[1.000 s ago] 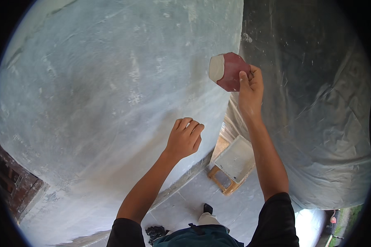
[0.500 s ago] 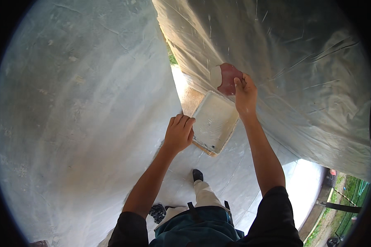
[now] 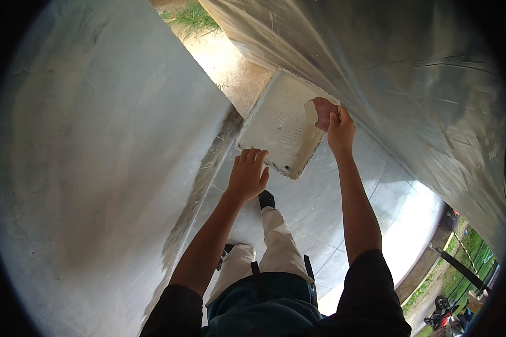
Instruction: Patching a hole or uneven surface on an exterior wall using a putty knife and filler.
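**Red scraper over the plaster tray, left hand free beside the wall**

We're looking down w/ both hands out in front. Our right hand (image 3: 339,130) is clamped on a small red scraper (image 3: 322,111), fingers wrapped round its reddish body; the pale, plaster-coated blade end pokes out to the left, over the far right part of the tray. Can't tell if the blade actually touches the tray or hangs just above it.

The tray (image 3: 278,126) is a flat rectangular thing, whitish w/ ridged smears of plaster, lying on the floor (image 3: 320,208) between the grey wall and the plastic sheet. Its near corner looks darker and chipped.

Our left hand (image 3: 248,175) holds nothing: fingers loosely together and slightly curled, palm down, just beside the tray's near left edge, apparently not touching it.

The grey plastered wall (image 3: 107,157) fills the left side, w/ a rough seam where it meets the floor. A translucent plastic sheet (image 3: 410,84) drapes down on the right, right behind the scraper hand. The floor is pale and tiled; our light trousers (image 3: 278,247) and a dark shoe (image 3: 266,199) stand on it below the tray. A bit of grass (image 3: 194,17) shows at the top, past the bare ground
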`<state>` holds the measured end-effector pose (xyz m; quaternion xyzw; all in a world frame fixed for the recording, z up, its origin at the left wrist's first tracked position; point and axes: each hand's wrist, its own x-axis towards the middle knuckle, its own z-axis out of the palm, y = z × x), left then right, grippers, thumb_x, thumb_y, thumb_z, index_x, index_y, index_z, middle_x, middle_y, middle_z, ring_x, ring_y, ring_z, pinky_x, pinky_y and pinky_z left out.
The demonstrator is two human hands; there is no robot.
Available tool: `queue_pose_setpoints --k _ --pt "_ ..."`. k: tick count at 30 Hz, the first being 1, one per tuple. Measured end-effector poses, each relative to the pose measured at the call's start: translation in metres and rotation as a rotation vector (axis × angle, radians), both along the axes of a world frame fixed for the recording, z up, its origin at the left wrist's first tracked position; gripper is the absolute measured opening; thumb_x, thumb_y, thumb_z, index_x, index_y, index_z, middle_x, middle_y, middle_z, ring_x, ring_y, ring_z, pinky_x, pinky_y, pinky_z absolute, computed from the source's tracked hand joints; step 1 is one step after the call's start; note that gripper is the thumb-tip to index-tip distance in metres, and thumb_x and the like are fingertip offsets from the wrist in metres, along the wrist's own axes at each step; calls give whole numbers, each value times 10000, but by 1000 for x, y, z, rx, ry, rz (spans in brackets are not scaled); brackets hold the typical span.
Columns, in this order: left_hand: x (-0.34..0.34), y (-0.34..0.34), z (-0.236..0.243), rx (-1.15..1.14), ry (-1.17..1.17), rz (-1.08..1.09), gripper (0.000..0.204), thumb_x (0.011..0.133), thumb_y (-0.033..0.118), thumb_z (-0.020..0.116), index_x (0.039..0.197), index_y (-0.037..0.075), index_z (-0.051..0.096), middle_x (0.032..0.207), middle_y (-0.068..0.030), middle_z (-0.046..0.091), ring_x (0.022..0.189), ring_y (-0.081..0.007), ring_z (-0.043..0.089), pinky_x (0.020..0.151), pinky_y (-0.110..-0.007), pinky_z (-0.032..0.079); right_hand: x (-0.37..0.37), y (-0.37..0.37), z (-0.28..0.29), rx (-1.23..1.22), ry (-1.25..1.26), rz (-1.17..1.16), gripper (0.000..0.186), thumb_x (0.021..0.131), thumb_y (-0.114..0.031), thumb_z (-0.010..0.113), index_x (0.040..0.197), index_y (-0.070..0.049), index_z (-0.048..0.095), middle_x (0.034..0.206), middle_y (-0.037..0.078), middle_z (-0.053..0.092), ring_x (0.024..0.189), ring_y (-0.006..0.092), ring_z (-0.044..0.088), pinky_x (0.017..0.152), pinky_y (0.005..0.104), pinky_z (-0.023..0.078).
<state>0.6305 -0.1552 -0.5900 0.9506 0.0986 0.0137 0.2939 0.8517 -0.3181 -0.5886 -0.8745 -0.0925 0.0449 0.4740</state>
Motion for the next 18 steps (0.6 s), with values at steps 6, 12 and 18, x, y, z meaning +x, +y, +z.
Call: queue_pose_setpoints --k 6,12,18 --pt "1 -4 -37 -41 129 12 487 848 143 656 1293 49 479 1283 -151 532 1234 -343 464 1020 -469 377 2 -8 -52 -167 13 -14 206 920 -86 558 1104 -45 639 986 193 701 919 392 672 785 445 514" --pt "9 -8 -65 -48 165 -8 503 840 177 674 1293 58 489 1272 -134 525 1240 -324 459 1009 -465 383 17 -7 -94 -326 -66 15 234 922 -102 578 1143 -73 652 1002 185 700 928 377 674 794 453 531" --pt "13 -13 -79 -69 184 -18 504 844 175 677 1295 56 487 1271 -135 525 1233 -323 465 1007 -465 385 41 -1 -116 -309 -159 163 228 914 -68 598 1136 -51 648 1037 199 682 940 404 654 790 449 520"
